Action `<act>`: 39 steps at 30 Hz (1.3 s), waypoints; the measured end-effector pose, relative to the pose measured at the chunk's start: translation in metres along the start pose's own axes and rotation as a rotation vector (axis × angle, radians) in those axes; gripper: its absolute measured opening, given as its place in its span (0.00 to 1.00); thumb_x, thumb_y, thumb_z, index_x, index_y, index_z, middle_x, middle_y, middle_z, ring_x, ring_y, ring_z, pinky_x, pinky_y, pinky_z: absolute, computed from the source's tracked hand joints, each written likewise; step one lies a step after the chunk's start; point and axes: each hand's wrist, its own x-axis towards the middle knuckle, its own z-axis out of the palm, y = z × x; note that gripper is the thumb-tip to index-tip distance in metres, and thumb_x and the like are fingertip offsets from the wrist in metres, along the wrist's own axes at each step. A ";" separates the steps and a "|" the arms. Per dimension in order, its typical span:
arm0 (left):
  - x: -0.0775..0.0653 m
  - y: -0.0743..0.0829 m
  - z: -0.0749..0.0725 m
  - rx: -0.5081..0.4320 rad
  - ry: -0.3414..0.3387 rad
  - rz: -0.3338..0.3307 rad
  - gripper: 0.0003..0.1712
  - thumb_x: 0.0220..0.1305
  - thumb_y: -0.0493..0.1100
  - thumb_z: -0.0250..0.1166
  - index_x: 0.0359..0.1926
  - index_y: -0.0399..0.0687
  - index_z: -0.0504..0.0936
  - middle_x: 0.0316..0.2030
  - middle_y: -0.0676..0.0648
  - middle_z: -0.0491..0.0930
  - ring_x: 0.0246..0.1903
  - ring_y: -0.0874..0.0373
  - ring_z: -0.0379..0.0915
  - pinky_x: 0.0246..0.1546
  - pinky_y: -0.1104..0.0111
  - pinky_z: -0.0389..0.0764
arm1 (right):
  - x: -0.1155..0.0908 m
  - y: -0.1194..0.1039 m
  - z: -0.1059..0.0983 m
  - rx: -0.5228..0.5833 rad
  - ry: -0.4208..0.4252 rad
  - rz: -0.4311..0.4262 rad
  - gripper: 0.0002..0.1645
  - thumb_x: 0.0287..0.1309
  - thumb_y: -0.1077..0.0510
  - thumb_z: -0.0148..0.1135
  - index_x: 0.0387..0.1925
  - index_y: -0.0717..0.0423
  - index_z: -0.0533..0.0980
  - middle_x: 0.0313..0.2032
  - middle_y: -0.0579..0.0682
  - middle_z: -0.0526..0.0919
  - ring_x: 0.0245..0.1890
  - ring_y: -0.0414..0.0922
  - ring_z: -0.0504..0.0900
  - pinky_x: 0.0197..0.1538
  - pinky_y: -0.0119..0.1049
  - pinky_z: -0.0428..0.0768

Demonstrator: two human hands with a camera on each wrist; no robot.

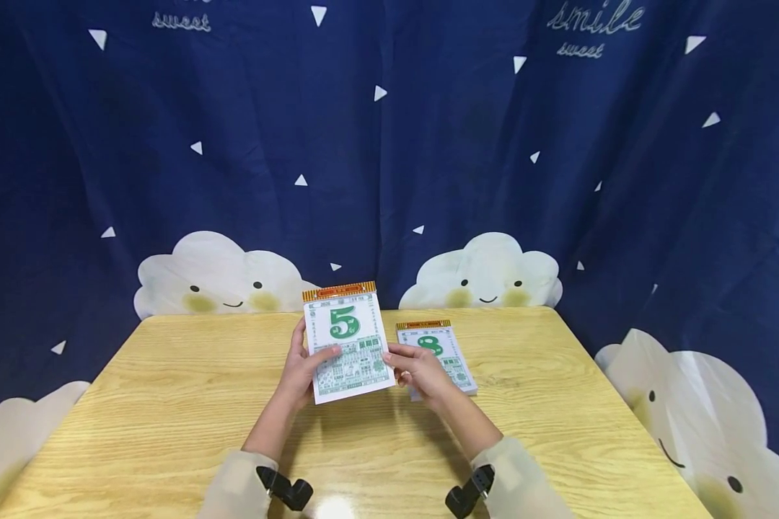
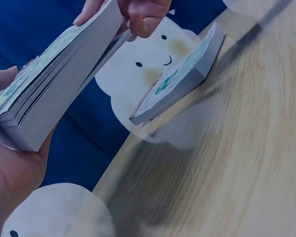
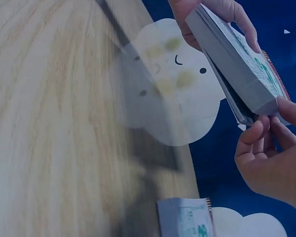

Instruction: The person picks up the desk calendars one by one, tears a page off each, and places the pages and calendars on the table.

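Observation:
A thick tear-off calendar with a green 5 and an orange-gold top strip is held up above the table, tilted toward the head camera. The left hand grips its left side, thumb lying across the front page. At the lower right edge, the right hand pinches the calendar between thumb and fingers. In the right wrist view the right fingers are curled at the corner, where a gap shows between the page block and the backing. A second calendar showing a green 8 lies on the table, partly behind the right hand.
The light wooden table stretches out on both sides of the hands. Behind it hangs a dark blue curtain with white triangles and smiling clouds. Each wrist carries a black strap-on camera.

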 end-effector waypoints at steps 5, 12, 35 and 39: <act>0.000 0.002 0.006 0.011 0.031 0.008 0.48 0.58 0.27 0.59 0.68 0.70 0.47 0.36 0.58 0.85 0.33 0.57 0.84 0.34 0.61 0.86 | -0.004 -0.007 -0.003 -0.150 0.030 -0.028 0.26 0.55 0.55 0.64 0.54 0.61 0.75 0.30 0.41 0.82 0.26 0.39 0.72 0.25 0.26 0.69; 0.000 0.008 0.012 0.038 -0.016 -0.011 0.48 0.58 0.29 0.59 0.69 0.71 0.46 0.36 0.58 0.85 0.32 0.57 0.84 0.33 0.62 0.86 | -0.013 -0.015 -0.009 -0.338 0.054 -0.100 0.23 0.54 0.55 0.65 0.51 0.62 0.77 0.36 0.49 0.83 0.29 0.42 0.72 0.25 0.28 0.72; -0.001 0.019 0.034 0.050 -0.150 0.075 0.50 0.57 0.28 0.59 0.70 0.68 0.43 0.39 0.58 0.84 0.35 0.58 0.84 0.35 0.63 0.86 | -0.036 -0.042 -0.020 -0.677 0.224 -0.296 0.21 0.46 0.48 0.71 0.43 0.52 0.80 0.37 0.49 0.80 0.28 0.41 0.73 0.31 0.29 0.73; -0.001 0.022 0.036 0.039 -0.145 0.077 0.50 0.57 0.28 0.59 0.70 0.68 0.44 0.39 0.58 0.84 0.34 0.58 0.84 0.35 0.63 0.86 | -0.039 -0.048 -0.015 -0.723 0.341 -0.429 0.21 0.48 0.48 0.70 0.45 0.51 0.80 0.37 0.48 0.79 0.29 0.42 0.73 0.31 0.28 0.73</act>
